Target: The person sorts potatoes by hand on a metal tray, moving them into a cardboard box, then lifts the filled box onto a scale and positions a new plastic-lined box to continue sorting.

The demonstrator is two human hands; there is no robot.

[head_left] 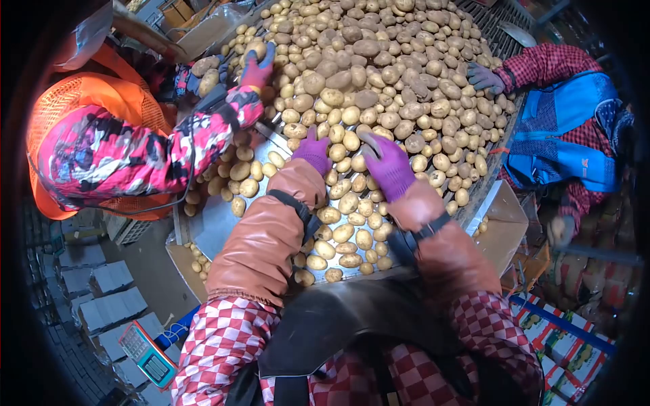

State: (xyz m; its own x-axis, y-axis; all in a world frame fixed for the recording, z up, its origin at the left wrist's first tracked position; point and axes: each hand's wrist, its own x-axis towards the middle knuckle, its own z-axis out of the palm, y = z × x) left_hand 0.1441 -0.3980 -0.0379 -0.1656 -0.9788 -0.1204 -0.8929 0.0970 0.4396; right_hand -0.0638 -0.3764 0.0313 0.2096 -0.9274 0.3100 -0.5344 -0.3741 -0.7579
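Both my hands wear purple gloves and rest among potatoes (348, 202) on a metal sorting surface (261, 145). My left hand (313, 151) touches potatoes at the near edge of the big heap, fingers apart and pointing away from me, with no potato visible in its grip. To the right, my right hand (388, 164) lies over the potatoes with its fingers stretched forward and slightly bent. Its palm is turned down, so what lies under it is hidden. Loose potatoes fill the strip between my forearms.
At left, a co-worker in an orange vest (101, 101) reaches into the heap with a gloved hand (257, 68). Another person's gloved hand (485, 78) rests on the heap at right. Cardboard boxes (500, 220) flank the table; a digital scale (150, 355) stands lower left.
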